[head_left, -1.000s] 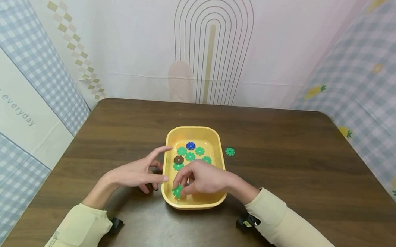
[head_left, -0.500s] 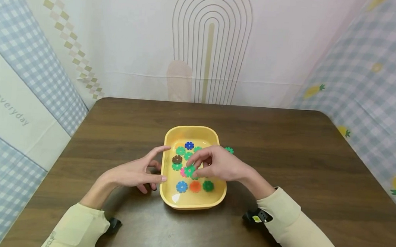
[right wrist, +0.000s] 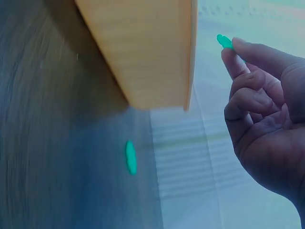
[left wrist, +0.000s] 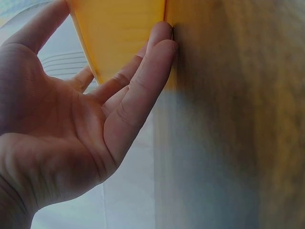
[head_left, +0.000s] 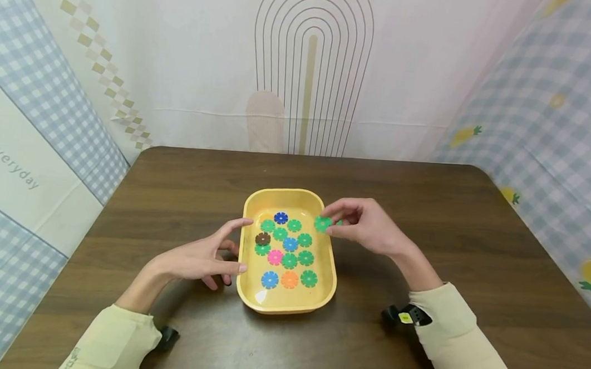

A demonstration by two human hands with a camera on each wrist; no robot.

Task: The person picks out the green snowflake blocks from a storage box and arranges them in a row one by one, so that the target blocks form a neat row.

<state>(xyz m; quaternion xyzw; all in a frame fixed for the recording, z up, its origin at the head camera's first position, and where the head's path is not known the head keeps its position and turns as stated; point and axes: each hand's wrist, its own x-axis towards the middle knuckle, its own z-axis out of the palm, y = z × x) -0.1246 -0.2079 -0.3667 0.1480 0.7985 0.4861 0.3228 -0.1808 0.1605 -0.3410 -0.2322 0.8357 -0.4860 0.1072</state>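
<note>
My right hand [head_left: 371, 224] pinches a green notched plastic disc [head_left: 322, 224] between thumb and fingertips, above the right rim of a yellow tray [head_left: 332, 264]. In the right wrist view the held disc [right wrist: 224, 41] shows edge-on, higher than the rim. My left hand [head_left: 198, 257] is spread at the tray's left side, thumb and index fingertip right at the rim. Seen from the left wrist, its other fingers [left wrist: 138, 95] lie along the outer wall. Inside the tray are several similar discs: green, a dark blue [head_left: 281, 218], a brown [head_left: 262, 239], a pink [head_left: 274, 257] and an orange [head_left: 289, 279].
Another green disc [right wrist: 130, 157] lies on the wooden table [head_left: 400, 190] outside the tray's right side, mostly hidden behind the right fingers in the head view. Printed cloth [head_left: 206, 63] hangs behind the table and along both sides.
Carrying the green disc, my right hand has moved from the tray's near left, up and right to the right rim. More discs in the tray now show. The left hand stays at the left rim.
</note>
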